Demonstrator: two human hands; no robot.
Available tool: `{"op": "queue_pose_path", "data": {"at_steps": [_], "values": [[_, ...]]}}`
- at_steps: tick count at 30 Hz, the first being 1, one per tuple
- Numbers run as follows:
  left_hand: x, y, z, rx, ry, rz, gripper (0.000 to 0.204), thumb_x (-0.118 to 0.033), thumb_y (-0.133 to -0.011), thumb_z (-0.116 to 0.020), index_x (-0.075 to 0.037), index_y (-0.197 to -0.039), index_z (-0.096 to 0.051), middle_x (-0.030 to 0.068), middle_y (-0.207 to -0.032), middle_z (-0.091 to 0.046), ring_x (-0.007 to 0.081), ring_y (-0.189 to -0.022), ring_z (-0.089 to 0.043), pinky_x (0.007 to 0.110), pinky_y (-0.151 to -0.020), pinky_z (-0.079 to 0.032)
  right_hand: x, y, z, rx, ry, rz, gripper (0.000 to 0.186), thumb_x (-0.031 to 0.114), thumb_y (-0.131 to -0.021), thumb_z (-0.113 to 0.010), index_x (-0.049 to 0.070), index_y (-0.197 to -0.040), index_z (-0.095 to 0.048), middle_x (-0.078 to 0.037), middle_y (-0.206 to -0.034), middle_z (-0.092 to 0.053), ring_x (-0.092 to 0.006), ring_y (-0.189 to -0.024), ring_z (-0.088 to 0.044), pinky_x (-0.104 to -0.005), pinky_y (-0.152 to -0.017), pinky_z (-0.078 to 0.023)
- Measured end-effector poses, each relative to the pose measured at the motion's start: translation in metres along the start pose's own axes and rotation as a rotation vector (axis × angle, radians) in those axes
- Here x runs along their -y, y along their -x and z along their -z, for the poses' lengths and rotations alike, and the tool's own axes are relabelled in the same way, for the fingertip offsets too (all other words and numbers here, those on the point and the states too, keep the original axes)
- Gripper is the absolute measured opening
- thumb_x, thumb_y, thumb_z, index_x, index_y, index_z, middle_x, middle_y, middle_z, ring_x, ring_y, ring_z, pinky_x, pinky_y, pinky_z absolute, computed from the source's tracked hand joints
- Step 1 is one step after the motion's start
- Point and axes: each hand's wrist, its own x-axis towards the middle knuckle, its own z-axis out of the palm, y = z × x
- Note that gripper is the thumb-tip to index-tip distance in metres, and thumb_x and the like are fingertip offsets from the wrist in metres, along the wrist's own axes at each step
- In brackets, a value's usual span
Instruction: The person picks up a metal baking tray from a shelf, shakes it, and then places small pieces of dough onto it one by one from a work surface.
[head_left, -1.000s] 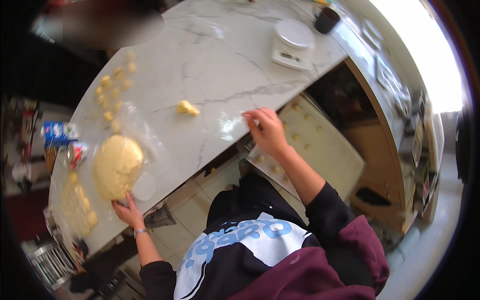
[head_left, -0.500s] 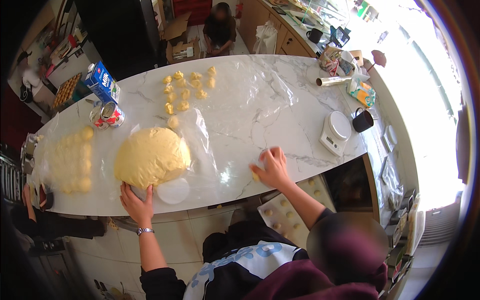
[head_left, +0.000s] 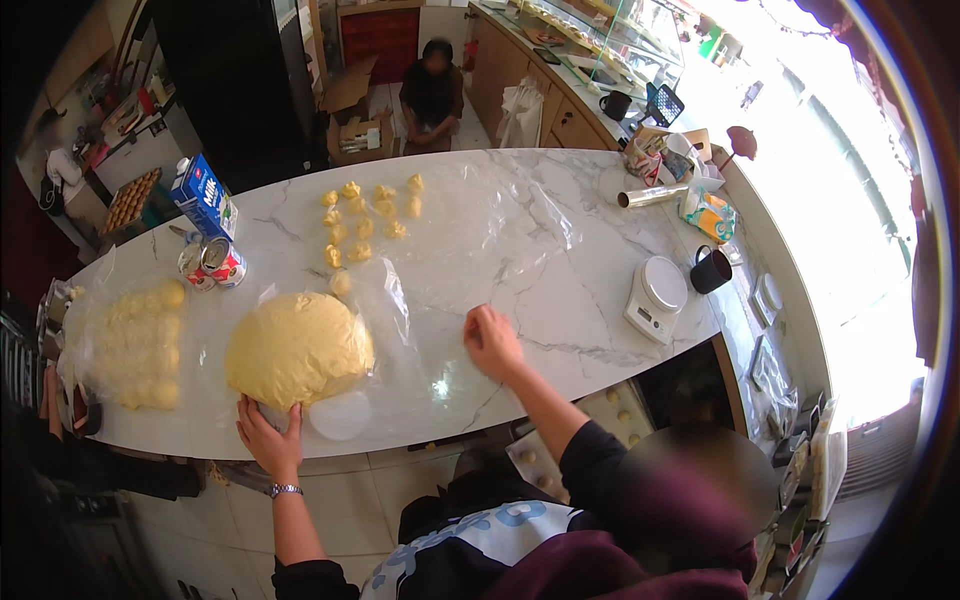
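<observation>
A large mound of smooth yellow dough (head_left: 298,345) lies on a plastic sheet left of centre on the marble table (head_left: 560,290). Against its near edge rests my left hand (head_left: 268,438), thumb and fingers spread. A white round lid-like disc (head_left: 340,416) sits just right of that hand. My right hand (head_left: 493,345) is curled closed above the table, right of the dough; whatever its fingers hold is hidden. Beyond the mound are several rough yellow filling-like lumps (head_left: 363,228) in rows and one paler dough ball (head_left: 340,283). Rounded dough pieces (head_left: 145,345) lie under plastic at far left.
A milk carton (head_left: 205,200) and two cans (head_left: 222,262) stand behind the mound. To the right are a white kitchen scale (head_left: 656,298), a dark mug (head_left: 711,270) and a foil-like roll (head_left: 652,196). Below the table edge, a tray (head_left: 540,465) holds dough balls. Another person (head_left: 433,95) sits beyond.
My right hand has moved left and away from me across the table, its fingers now more tightly curled. My left hand stays at the dough. The view has shifted slightly.
</observation>
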Motion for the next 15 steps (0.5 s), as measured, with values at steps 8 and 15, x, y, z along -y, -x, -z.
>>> {"op": "queue_pose_path", "data": {"at_steps": [8,15], "values": [[0.003,0.001,0.008,-0.028,0.002,0.022,0.080,-0.047,-0.077,-0.070,-0.004,-0.136,-0.037,0.0138,-0.144,-0.039,0.0317,-0.135,-0.032,0.049,-0.112,-0.023,-0.031,0.039,0.039,0.062,0.095,0.127,0.019,0.008,-0.074,-0.064,0.006,-0.084,-0.049,-0.009,-0.087,-0.055,-0.0325,-0.085,-0.054,-0.0396,-0.075,-0.044],[0.006,0.002,0.010,-0.003,-0.006,0.025,0.079,-0.048,-0.079,-0.069,-0.003,-0.136,-0.037,0.0139,-0.144,-0.039,0.0314,-0.135,-0.033,0.049,-0.112,-0.023,0.025,0.056,0.002,0.290,-0.193,0.184,0.015,0.003,-0.075,-0.059,0.006,-0.082,-0.046,-0.009,-0.082,-0.052,-0.0305,-0.084,-0.053,-0.0400,-0.079,-0.043]]}}
